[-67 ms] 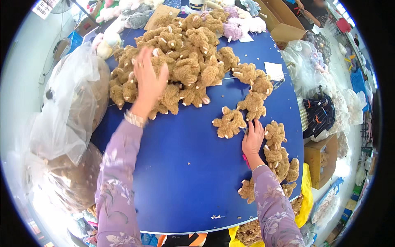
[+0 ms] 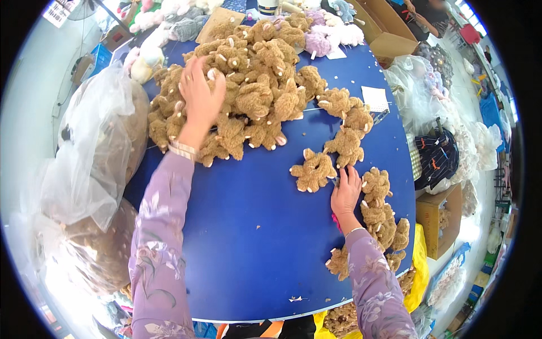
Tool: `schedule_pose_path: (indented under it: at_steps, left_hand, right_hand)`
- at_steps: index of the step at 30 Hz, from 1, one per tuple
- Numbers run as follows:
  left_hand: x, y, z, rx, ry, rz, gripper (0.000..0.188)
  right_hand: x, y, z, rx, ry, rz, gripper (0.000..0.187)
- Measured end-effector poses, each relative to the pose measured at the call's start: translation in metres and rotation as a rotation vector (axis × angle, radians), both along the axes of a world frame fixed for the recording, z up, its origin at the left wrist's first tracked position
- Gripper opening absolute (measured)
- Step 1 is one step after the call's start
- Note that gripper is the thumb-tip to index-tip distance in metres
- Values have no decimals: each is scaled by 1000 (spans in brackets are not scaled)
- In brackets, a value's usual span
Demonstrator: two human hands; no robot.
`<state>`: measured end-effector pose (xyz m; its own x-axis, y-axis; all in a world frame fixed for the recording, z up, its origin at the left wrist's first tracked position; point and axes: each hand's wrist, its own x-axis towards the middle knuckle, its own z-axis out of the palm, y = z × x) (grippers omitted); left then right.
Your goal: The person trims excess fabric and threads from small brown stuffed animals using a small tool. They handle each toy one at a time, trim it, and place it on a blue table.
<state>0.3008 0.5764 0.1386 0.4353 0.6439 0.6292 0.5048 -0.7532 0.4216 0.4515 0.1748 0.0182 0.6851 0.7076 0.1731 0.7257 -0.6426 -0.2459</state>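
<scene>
My left hand (image 2: pixel 201 97) reaches over a large heap of curly brown plush animals (image 2: pixel 257 99), fingers apart and nothing in its grasp. On the right half of the blue table (image 2: pixel 254 226), my right hand (image 2: pixel 345 195) rests palm down with its fingers curled. A thin grey tip by its fingers and a bit of pink (image 2: pixel 337 222) by its wrist poke out; the rest of that object is hidden under the hand. Just left of it lies a single brown plush animal (image 2: pixel 313 170) with a dark hollow in its middle. Another plush animal (image 2: pixel 345 146) sits right above the fingertips.
Several more brown plush pieces (image 2: pixel 378 183) line the table's right side. A white paper pad (image 2: pixel 375 99) lies farther back. Clear plastic bags (image 2: pixel 93 135) bulge at the left. Cardboard boxes (image 2: pixel 440 223) stand at the right. Beyond the far right corner is another person (image 2: pixel 427 20).
My left hand has shifted slightly up and left over the heap. My right hand stays nearly in place.
</scene>
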Motion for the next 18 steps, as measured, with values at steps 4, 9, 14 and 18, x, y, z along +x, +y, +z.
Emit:
schedule_pose_path:
  at_steps: [4,9,14,18]
  left_hand:
    - [33,82,-18,-82,177,181,66]
    - [61,108,-20,-360,442,190,78]
    - [63,128,-46,-912,724,-307,92]
    - [28,16,-85,-667,562,-408,77]
  right_hand:
    - [0,1,3,-5,24,-2,56]
    - [0,-2,2,-26,25,-18,58]
    - [3,3,-2,-8,7,-34,57]
    - [7,14,-4,-3,-35,-187,51]
